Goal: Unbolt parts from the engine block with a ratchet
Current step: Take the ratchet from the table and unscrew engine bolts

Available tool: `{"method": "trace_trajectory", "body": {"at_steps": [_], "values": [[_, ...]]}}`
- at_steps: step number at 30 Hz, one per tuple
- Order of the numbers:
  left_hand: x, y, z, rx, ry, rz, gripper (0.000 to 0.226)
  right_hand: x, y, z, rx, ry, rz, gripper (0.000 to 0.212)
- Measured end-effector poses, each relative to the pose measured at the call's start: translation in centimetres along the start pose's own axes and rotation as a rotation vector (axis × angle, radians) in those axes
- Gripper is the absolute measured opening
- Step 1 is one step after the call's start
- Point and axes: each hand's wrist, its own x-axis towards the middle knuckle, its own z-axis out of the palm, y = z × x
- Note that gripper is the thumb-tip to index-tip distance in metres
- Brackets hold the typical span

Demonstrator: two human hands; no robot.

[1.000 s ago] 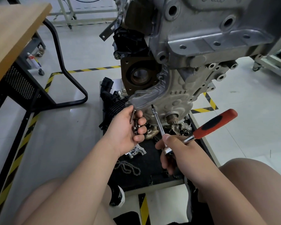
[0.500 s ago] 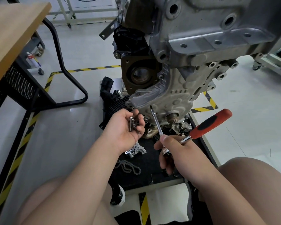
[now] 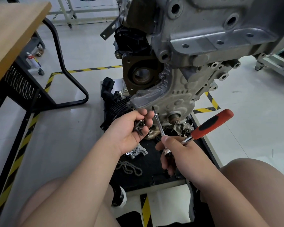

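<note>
Your left hand (image 3: 131, 131) cups a small cluster of loose bolts (image 3: 138, 127), fingers curled round them, just below the lower edge of the cover (image 3: 175, 97) on the engine block (image 3: 203, 38). Your right hand (image 3: 175, 153) is clamped round the head end of the ratchet (image 3: 211, 124), thumb up against the extension bar (image 3: 158, 123). The red-and-black handle sticks out to the right, and the bit tip stands free in the air, near the cover but on no fastener. I judge the job partly done: several bolts are out, and a small metal bracket (image 3: 137, 152) and a chain (image 3: 128, 167) lie on the black mat (image 3: 154, 163) beneath. The cover is on the block, and what look like bolt heads show along its left rim, so more likely remain; how many, I cannot tell. The handful probably wants setting down first. The mat sits on a pale glossy floor (image 3: 72, 136) marked with yellow-black tape (image 3: 21, 145). A wooden-topped table (image 3: 11, 33) stands far left, with a spray can (image 3: 32, 59) beneath it.
</note>
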Motion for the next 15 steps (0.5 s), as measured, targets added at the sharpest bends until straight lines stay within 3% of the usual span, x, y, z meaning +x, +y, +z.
{"method": "trace_trajectory", "body": {"at_steps": [11, 15], "values": [[-0.29, 0.31, 0.1, -0.188, -0.005, -0.066, 0.025, -0.11, -0.09, -0.09, 0.017, 0.006, -0.005, 0.036], [-0.47, 0.28, 0.17, -0.154, -0.016, -0.072, 0.024, -0.14, -0.08, -0.03, 0.018, 0.009, -0.007, 0.036]]}}
